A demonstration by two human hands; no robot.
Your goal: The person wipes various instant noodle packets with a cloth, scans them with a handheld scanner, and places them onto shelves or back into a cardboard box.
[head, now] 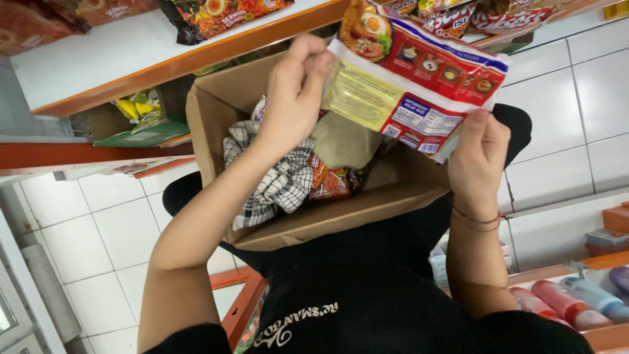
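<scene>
Head view | noodle packet (419, 78) pinched between left hand (295, 92) and right hand (478, 154) | above cardboard box (216, 124)

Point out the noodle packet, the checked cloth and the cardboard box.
noodle packet (419, 92), head view, middle of its printed back.
checked cloth (282, 183), head view, its fold inside the box.
cardboard box (327, 219), head view, near wall.

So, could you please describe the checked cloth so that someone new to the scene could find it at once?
Start at the open cardboard box on the person's lap. The checked cloth hangs over its left inner side, under the left hand. Unlike the shiny red packets beside it, it is soft, crumpled fabric in a black-and-white grid.
</scene>
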